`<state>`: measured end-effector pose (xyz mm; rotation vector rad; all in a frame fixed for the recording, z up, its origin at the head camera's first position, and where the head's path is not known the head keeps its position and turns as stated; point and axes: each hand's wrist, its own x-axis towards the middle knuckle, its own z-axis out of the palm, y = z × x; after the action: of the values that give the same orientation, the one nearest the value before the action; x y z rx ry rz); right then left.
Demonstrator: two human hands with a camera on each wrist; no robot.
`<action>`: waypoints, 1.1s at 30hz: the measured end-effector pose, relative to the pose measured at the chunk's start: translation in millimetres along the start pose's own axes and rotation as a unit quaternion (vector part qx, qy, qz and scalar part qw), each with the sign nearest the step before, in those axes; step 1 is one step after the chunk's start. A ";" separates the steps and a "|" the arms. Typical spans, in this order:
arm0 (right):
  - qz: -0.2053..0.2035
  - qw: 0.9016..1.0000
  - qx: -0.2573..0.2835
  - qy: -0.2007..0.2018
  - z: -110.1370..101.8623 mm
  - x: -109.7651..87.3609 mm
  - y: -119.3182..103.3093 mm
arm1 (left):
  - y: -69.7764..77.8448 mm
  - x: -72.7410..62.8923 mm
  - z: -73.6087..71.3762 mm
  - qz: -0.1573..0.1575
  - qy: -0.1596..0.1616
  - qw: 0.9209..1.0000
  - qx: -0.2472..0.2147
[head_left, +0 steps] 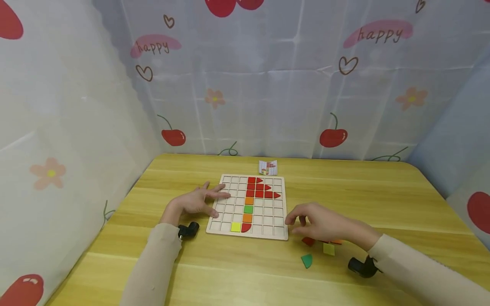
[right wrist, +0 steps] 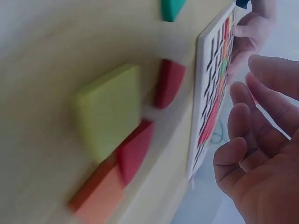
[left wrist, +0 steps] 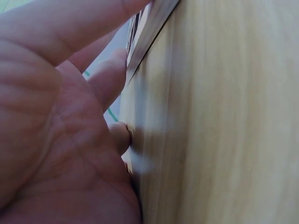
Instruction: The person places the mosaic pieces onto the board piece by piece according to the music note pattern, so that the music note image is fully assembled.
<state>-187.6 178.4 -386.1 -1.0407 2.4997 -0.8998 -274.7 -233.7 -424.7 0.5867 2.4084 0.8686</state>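
A pale wooden grid board [head_left: 269, 212] lies on the table. Its upper rows hold red squares and pointed red pieces [head_left: 260, 187]; below run an orange square [head_left: 249, 200], a green square [head_left: 248, 209] and another orange one. In the bottom row a yellow square [head_left: 235, 227] adjoins a red quarter-circle [head_left: 246, 228]. My left hand [head_left: 196, 201] rests spread on the board's left edge. Just off the right edge hovers my right hand [head_left: 320, 222], fingers loosely bent, thumb apart; I see nothing gripped. Beneath it lie a loose yellow square [right wrist: 112, 109], red pieces [right wrist: 169, 84] and an orange piece [right wrist: 100, 193].
A green quarter-circle [head_left: 307, 261] lies in front of the other loose pieces. Behind the board stands a small folded pattern card [head_left: 268, 168]. A printed curtain [head_left: 252, 102] rises at the table's back edge. Both wrists wear black cameras [head_left: 363, 267].
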 end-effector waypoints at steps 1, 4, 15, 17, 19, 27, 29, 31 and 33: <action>0.003 1.000 0.002 0.004 -0.6 -4.6 1.6 | -0.4 0.0 0.6 0.000 0.000 1.000 -0.001; 0.012 1.000 0.006 0.017 -1.9 -16.0 6.3 | -1.5 0.3 1.3 0.004 0.003 1.000 0.002; 0.017 0.999 0.001 0.045 5.5 -46.2 17.0 | -2.2 -0.7 2.1 0.004 0.005 1.000 0.003; 0.011 0.998 0.000 0.056 6.3 -51.6 18.4 | -2.6 0.4 2.3 0.007 0.005 1.000 0.003; 0.015 0.998 -0.003 0.063 6.8 -56.1 20.0 | -2.9 1.1 2.4 0.009 0.005 1.000 0.003; 0.036 0.997 -0.018 0.060 8.7 -69.6 31.0 | -2.8 0.7 2.1 0.009 0.001 1.000 0.000; 0.035 0.998 -0.016 0.050 8.9 -72.4 32.7 | -2.5 0.5 2.1 0.011 0.002 1.000 -0.002; 0.037 0.998 -0.015 0.039 9.3 -75.1 33.9 | -1.8 -0.2 2.0 0.012 0.003 1.000 -0.004; 0.038 0.999 -0.023 0.032 9.9 -77.8 35.1 | -0.9 -0.5 1.6 0.015 0.004 1.000 -0.006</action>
<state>-147.4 248.9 -414.4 -0.9378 2.6052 -0.8716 -273.6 -233.8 -426.2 0.6174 2.4053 0.8986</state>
